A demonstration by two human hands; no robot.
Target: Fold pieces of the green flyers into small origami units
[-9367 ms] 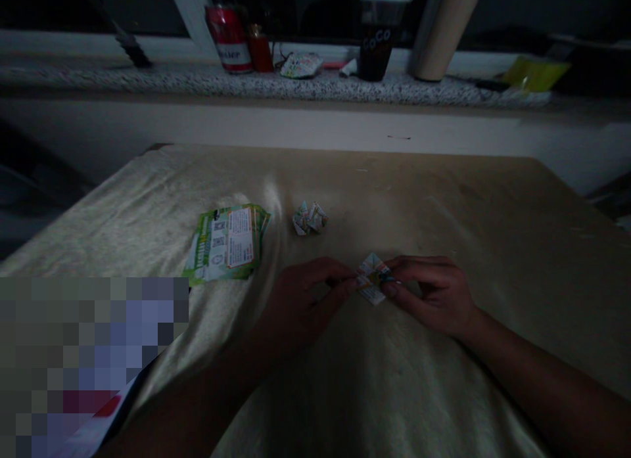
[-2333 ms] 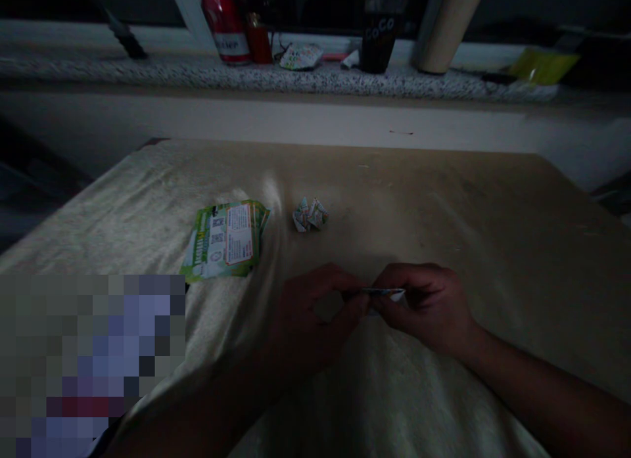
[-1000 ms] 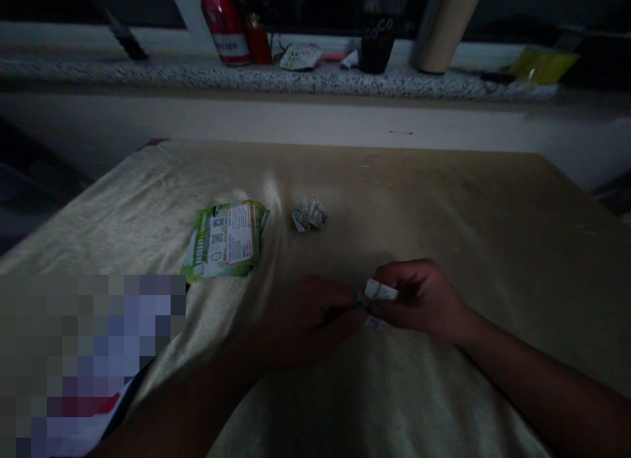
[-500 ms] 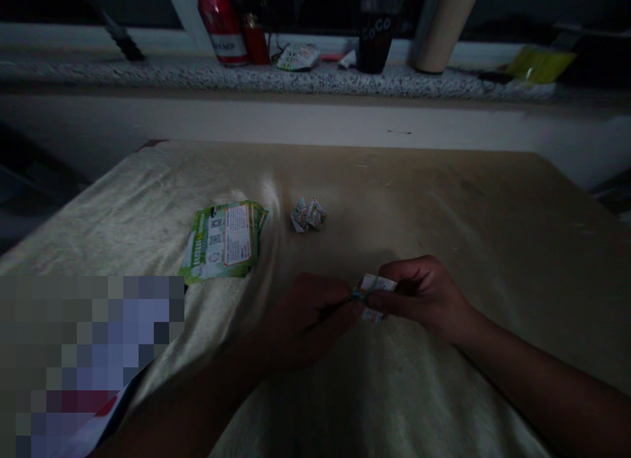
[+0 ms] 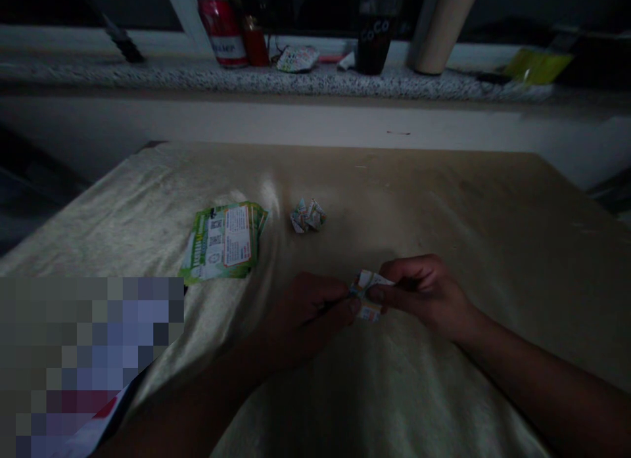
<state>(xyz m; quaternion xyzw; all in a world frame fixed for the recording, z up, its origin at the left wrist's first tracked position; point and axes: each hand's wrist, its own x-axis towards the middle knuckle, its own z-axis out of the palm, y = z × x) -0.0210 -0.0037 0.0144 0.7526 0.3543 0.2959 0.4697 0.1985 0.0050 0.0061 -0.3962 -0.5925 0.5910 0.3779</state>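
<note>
Over cloth, hands angled inward, pinching paper

creased paper piece, smooth paper leaflets, satiny cloth table cover, grainy stone sill, shiny metal can

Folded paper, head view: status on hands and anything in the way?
Left hand and right hand: both pinching folded paper. Printed side showing. Green leaflet stack and crumpled-looking folded piece apart from hands, not in the way.
</note>
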